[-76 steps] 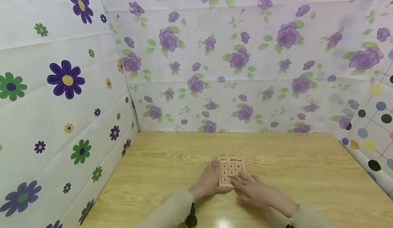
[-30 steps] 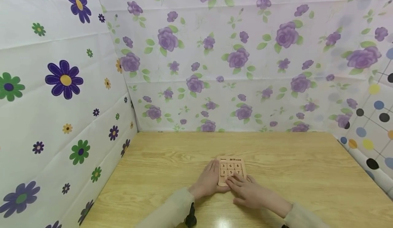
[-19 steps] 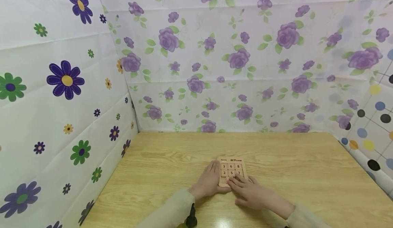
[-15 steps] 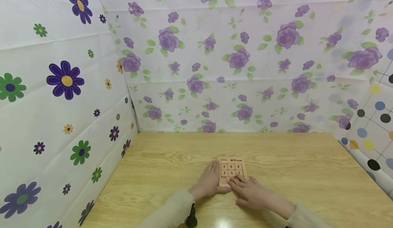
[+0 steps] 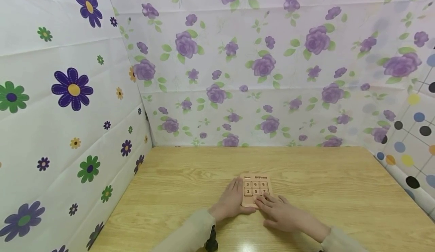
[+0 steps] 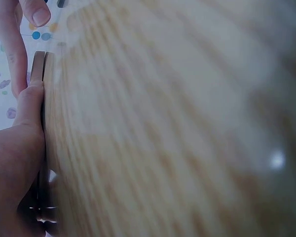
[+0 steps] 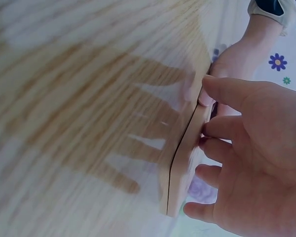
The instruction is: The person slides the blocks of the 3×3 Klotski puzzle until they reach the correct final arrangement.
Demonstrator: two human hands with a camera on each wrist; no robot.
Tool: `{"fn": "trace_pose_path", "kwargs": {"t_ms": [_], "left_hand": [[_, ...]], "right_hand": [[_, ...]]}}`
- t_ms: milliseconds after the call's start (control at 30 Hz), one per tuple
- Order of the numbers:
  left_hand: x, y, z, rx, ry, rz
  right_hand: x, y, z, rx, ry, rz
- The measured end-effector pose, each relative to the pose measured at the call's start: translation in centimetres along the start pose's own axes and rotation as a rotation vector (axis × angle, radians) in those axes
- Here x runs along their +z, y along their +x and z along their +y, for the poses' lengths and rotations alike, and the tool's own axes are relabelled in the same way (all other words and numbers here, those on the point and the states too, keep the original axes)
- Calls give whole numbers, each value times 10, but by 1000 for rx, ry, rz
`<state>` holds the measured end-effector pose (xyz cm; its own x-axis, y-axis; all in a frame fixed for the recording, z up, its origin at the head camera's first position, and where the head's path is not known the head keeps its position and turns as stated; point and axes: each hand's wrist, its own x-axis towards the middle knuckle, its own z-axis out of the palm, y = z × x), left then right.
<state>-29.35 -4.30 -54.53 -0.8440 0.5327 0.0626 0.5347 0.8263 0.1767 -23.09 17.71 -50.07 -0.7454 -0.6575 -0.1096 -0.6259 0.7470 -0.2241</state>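
Note:
A small wooden sliding number puzzle [image 5: 253, 177] lies flat on the table in the head view. Its upper rows read 3, 6, 8 and 2, 5, 7; the bottom-left slot is bare. Along the puzzle's left side lie the straight fingers of my left hand [image 5: 227, 202], the thumb against its near edge. That thumb [image 6: 30, 101] touches the puzzle's edge [image 6: 38, 64] in the left wrist view. My right hand [image 5: 283, 215] reaches over the lower right, its fingertips on the bottom row and hiding tiles there. Loosely bent fingers [image 7: 218, 149] show in the right wrist view.
The wood-grain table [image 5: 190, 165] has a glossy surface. Behind it hangs a white cloth with purple roses [image 5: 265, 65]. A flowered cloth [image 5: 73, 89] stands at the left, and a dotted cloth [image 5: 412, 142] at the right.
The 1 tile, seen in the bottom-left slot 2.5 s ago, is gone from there, leaving the slot bare. My right fingertips have shifted slightly right since one second ago. My left hand has stayed put.

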Motion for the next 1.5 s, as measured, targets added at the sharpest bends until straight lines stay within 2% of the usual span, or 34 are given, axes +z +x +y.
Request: {"fn": "trace_pose_path", "kwargs": {"t_ms": [233, 533, 1000, 1267, 1500], "left_hand": [[0, 1, -1, 7, 3, 21], [0, 0, -2, 9, -49, 20], [-8, -3, 1, 21, -54, 25], [-4, -3, -2, 42, -2, 31], [-8, -3, 0, 38, 26, 41]], "right_hand": [[-3, -1, 0, 1, -12, 5], [-8, 3, -5, -4, -26, 14], [-8, 20, -5, 13, -14, 7], [-7, 31, -5, -14, -15, 13], [-11, 37, -6, -6, -29, -7]]}}
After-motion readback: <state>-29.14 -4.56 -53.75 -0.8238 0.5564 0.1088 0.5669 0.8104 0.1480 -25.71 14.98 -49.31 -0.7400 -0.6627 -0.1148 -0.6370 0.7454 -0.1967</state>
